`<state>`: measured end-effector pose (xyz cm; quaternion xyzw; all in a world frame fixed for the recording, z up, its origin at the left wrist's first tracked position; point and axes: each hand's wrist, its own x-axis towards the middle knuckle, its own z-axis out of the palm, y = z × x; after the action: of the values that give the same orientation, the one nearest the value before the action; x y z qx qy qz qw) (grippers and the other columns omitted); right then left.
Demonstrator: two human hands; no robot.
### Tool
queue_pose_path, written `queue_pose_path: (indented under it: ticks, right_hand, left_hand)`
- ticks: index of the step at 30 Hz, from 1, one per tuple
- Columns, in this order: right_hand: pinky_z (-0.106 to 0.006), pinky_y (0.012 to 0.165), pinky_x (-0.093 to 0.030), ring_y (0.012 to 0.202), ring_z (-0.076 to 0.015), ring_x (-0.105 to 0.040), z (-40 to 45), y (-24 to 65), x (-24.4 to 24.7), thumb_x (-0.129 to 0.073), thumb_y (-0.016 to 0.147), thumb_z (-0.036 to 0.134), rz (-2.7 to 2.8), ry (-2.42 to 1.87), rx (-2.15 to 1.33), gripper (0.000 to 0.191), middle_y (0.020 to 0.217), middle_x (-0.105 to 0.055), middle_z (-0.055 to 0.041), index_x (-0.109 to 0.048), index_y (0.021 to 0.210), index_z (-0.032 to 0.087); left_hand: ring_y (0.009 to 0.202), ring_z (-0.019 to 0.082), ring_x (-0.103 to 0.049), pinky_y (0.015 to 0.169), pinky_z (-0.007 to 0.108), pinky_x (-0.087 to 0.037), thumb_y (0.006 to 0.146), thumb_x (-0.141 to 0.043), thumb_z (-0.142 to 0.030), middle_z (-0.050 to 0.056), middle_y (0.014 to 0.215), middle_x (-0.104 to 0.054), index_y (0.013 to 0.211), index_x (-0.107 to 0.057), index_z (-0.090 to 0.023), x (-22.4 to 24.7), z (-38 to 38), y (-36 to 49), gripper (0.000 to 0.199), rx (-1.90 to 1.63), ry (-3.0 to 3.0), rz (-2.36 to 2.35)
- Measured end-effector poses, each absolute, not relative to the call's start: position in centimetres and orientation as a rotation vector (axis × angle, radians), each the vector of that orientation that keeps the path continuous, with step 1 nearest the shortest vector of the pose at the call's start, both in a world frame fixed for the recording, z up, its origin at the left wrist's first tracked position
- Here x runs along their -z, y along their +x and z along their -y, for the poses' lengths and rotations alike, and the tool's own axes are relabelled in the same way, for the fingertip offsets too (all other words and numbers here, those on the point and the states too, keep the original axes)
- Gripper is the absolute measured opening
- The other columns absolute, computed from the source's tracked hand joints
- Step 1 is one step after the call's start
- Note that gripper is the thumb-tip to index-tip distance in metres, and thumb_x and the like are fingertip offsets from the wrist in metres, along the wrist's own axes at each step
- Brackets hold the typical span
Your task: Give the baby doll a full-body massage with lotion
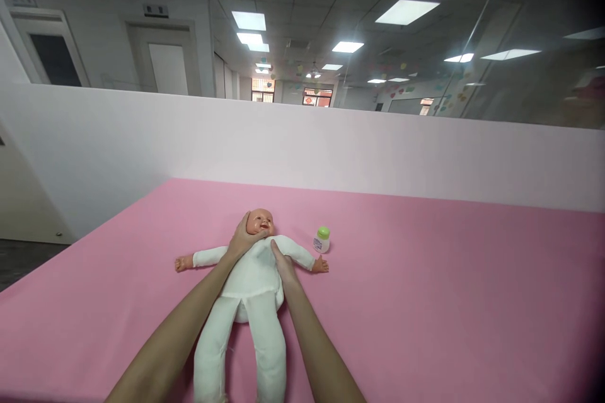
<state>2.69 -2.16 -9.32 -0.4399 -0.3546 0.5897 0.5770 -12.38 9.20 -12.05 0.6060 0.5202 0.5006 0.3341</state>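
A baby doll (255, 274) with a white cloth body lies on its back on a pink surface (425, 302), its head away from me and its arms spread wide. My left hand (243, 238) is wrapped round the side of the doll's head and neck, with the thumb under its chin. Against the doll's side, below its shoulder, my right hand (283, 264) grips the torso; its thumb lies on the chest and its other fingers are mostly hidden. The doll's feet are cut off by the bottom edge of the view.
A small jar (322, 240) with a green lid stands just beyond the doll's outstretched hand on the right. Behind the pink surface rises a low white wall (331, 145) with glass above it. Doors show at the far left.
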Motion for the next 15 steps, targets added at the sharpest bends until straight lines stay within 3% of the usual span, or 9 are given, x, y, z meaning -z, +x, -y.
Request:
queue_pose_path:
  ticks: [3, 8, 15]
  right_hand:
    - [-0.026, 0.085, -0.054, 0.106, -0.0244, -0.073, 2.7, 2.5, 7.9, -0.056, 0.094, 0.055, 0.948, -1.036, -1.295, 0.072, 0.110, -0.076, -0.0170, -0.062, 0.124, -0.010]
    - [-0.028, 0.089, -0.054, 0.111, -0.0259, -0.072, 3.4, 2.4, 4.3, -0.063, 0.090, 0.055, 1.042, -1.034, -1.194, 0.069, 0.117, -0.076, -0.0140, -0.060, 0.134, 0.002]
    - [-0.033, 0.089, -0.054, 0.105, -0.0295, -0.072, 4.3, 3.0, -3.4, -0.051, 0.095, 0.065, 1.296, -1.261, -1.034, 0.066, 0.113, -0.076, -0.0185, -0.070, 0.120, 0.007]
  left_hand:
    - [0.145, 0.030, -0.046, 0.113, 0.035, -0.043, 0.076, -0.082, -0.056, 0.014, 0.162, -0.041, 0.159, -0.031, -0.021, 11.4, -8.9, -12.3, 0.104, -1.327, 1.463, -1.300]
    - [0.141, 0.031, -0.050, 0.110, 0.035, -0.047, 0.077, -0.082, -0.055, 0.013, 0.159, -0.046, 0.156, -0.037, -0.022, 9.5, -8.2, -11.4, 0.097, -1.484, 1.236, -1.143]
    - [0.125, 0.033, -0.063, 0.103, 0.042, -0.053, 0.081, -0.078, -0.060, 0.015, 0.134, -0.068, 0.141, -0.055, -0.020, 3.7, -6.8, -9.4, 0.076, -1.689, 0.998, -0.771]
